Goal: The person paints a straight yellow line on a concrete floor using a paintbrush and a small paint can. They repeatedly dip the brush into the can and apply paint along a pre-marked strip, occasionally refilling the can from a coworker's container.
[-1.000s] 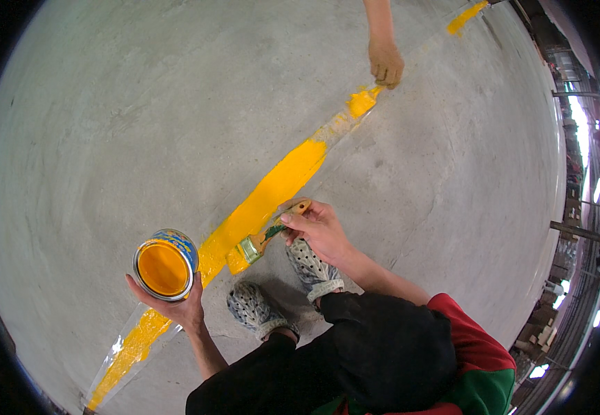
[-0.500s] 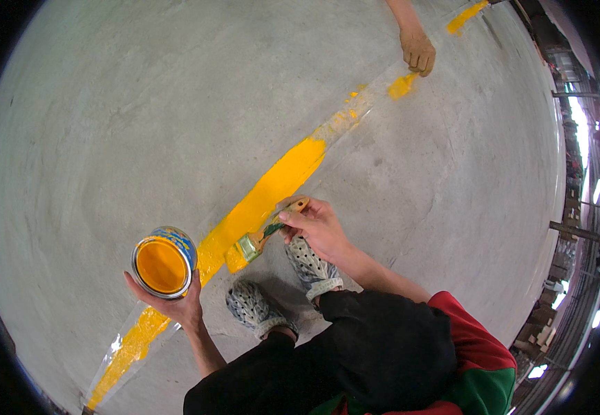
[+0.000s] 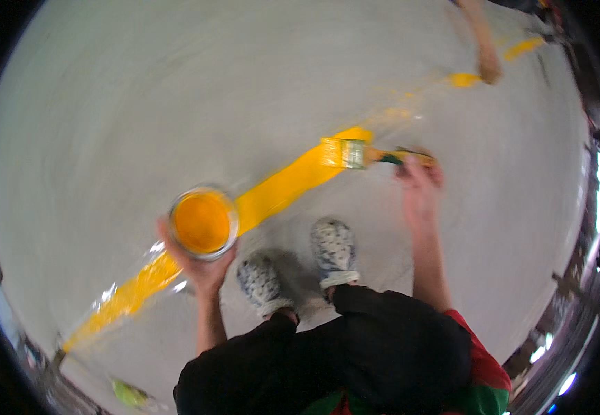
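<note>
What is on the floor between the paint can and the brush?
A yellow painted stripe runs from the paint can to the brush, seen in the head view.

A round open can point(image 3: 203, 223) brims with yellow paint, held upright above the painted stripe; the brush point(image 3: 355, 153) lies level, yellow-loaded bristles leftward. Its bristles meet the stripe's end.

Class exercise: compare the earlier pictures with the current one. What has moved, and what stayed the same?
The right hand has carried the paintbrush from beside the paint can out along the yellow stripe to its far end. The other person's hand has shifted farther along the line. The left hand still holds the can.
</note>
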The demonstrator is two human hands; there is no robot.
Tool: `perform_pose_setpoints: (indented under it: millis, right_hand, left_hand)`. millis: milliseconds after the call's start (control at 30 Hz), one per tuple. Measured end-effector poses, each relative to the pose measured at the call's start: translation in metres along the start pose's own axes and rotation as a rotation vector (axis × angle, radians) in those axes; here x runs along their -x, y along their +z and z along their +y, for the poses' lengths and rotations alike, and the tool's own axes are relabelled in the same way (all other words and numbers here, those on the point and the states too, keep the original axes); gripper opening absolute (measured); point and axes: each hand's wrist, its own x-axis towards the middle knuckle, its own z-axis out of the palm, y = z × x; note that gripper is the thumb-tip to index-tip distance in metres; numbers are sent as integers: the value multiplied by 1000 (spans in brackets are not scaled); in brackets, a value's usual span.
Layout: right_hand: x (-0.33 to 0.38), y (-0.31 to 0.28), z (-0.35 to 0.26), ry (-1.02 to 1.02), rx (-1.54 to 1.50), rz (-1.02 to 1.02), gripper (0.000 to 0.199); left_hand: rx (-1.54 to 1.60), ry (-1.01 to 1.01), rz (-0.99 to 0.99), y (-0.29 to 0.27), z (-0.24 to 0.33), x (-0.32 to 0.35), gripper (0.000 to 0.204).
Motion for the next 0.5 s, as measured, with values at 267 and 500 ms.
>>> perform_pose_setpoints:
  millis: [267, 500]
  right_hand:
    - [76, 105, -46, -334, 562, -704, 26]
    - [77, 108, -28, -695, 910, -725, 30]
  left_hand:
    - [329, -72, -205, 41, 18, -5, 122]
    - [246, -20, -308, 57, 34, -22, 115]
